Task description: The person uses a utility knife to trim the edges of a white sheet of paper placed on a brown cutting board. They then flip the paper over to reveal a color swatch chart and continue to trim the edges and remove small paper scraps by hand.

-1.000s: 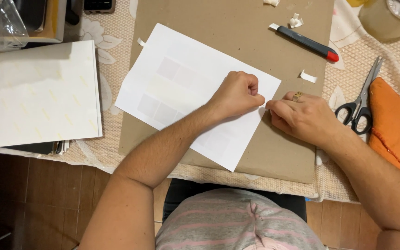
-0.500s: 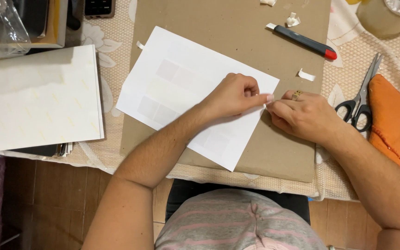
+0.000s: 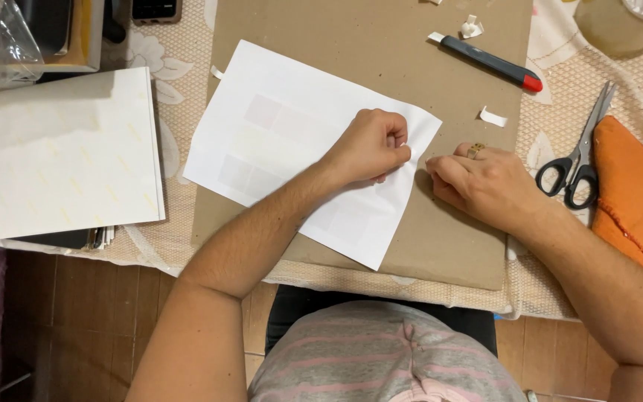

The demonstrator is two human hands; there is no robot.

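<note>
Left hand (image 3: 370, 146) curls shut, pinching the right edge of the white paper sheet (image 3: 292, 141); right hand (image 3: 478, 182) rests loosely curled, empty, just beside that sheet on the brown cardboard (image 3: 381, 45).

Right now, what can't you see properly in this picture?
Head view only:
- What the left hand pinches at the white paper edge: curled fingers cover it.
- Right hand fingertips: too small to tell if they touch the paper.
- Faint squares on the paper: too pale.
- Phone: cut off by the top edge.
</note>
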